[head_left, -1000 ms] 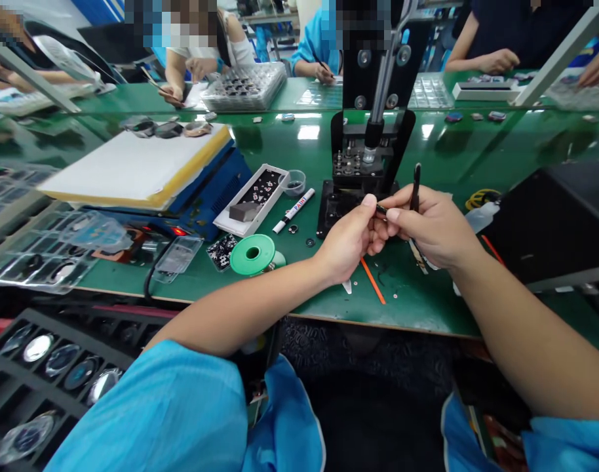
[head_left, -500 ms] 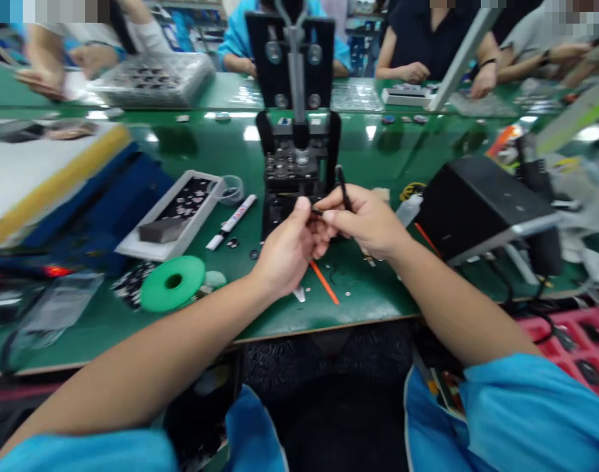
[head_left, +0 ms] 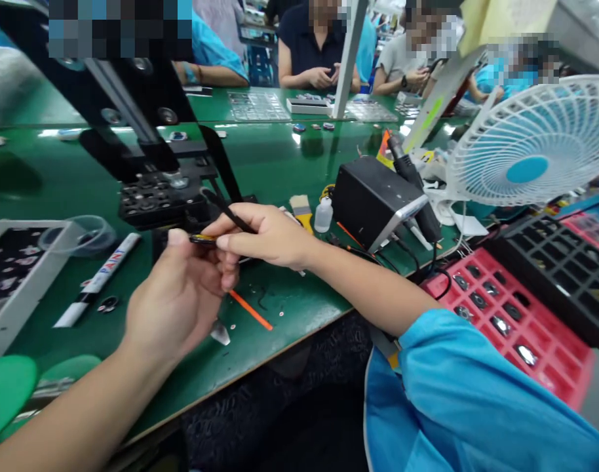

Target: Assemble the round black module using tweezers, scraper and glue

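Note:
My left hand [head_left: 169, 301] is closed, its thumb and fingers at one end of a small black part with a yellowish edge [head_left: 202, 240]. My right hand [head_left: 272, 239] meets it from the right, thumb and forefinger pinching the other end. A slim black tool [head_left: 228, 208], perhaps tweezers, also sits in the right hand and points up to the left. Both hands are just in front of a black press-like fixture [head_left: 166, 190]. On the green table below lie an orange stick [head_left: 250, 309] and a small pale blade-like piece [head_left: 220, 332].
To the left are a paint marker [head_left: 100, 278], a clear round cup [head_left: 78, 236], a white tray [head_left: 38, 298] and a green spool [head_left: 7, 393]. On the right stand a small bottle [head_left: 324, 215], a black box [head_left: 373, 196], a fan [head_left: 530, 144] and a pink compartment tray [head_left: 565, 331]. Co-workers sit opposite.
The view has swung to the right and closer, bringing the fan and the pink tray into sight. Both hands keep the small black part between them, and its yellowish edge now shows.

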{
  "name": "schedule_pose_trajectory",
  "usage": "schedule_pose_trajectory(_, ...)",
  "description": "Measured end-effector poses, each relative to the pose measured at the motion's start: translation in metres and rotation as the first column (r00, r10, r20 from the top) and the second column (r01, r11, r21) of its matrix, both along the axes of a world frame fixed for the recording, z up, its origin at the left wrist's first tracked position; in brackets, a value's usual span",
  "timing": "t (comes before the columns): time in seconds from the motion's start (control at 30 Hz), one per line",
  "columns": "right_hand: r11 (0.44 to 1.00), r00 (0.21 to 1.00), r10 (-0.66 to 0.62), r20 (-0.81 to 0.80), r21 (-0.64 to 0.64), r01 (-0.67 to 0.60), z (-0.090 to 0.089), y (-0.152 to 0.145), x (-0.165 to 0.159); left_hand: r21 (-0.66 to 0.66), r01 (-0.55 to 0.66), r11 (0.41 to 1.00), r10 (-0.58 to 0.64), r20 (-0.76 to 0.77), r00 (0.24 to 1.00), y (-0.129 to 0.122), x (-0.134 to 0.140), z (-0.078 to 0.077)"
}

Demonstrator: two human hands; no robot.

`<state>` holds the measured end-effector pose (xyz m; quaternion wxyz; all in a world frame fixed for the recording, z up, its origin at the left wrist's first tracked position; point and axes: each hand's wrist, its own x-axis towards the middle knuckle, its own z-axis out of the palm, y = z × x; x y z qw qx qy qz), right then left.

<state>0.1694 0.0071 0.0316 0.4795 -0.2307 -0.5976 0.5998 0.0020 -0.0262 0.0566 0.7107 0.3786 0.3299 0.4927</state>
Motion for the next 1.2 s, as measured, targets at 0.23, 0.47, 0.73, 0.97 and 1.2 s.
schedule_pose_trajectory(0.23, 0.999, 0.998, 0.017, 0.057, -0.040, -0.014, 0.004, 0.000, 0.004, 0.011, -0.017, 1.000, 0.017, -0.072, 0.997, 0.003, 0.000, -0.002)
schedule_pose_trajectory(0.47, 0.994, 0.997, 0.044, 0.070, -0.106, -0.037, 0.007, 0.007, 0.003, 0.024, -0.008, 1.000, 0.010, -0.059, 0.998, 0.006, -0.003, -0.008)
schedule_pose_trajectory(0.73, 0.990, 0.994, 0.064, 0.085, -0.129, -0.052, 0.005, 0.008, 0.003, 0.008, -0.015, 1.000, 0.015, -0.016, 1.000, 0.010, -0.003, -0.010)
schedule_pose_trajectory(0.97, 0.998, 0.998, -0.008, 0.067, -0.057, 0.011, 0.007, -0.003, 0.002, -0.037, 0.004, 0.999, -0.005, -0.023, 1.000, 0.003, -0.001, 0.001)
schedule_pose_trajectory(1.2, 0.997, 0.986, -0.071, 0.151, -0.032, 0.077, 0.014, -0.011, 0.002, -0.149, -0.001, 0.989, 0.011, 0.064, 0.998, -0.001, 0.007, 0.004)
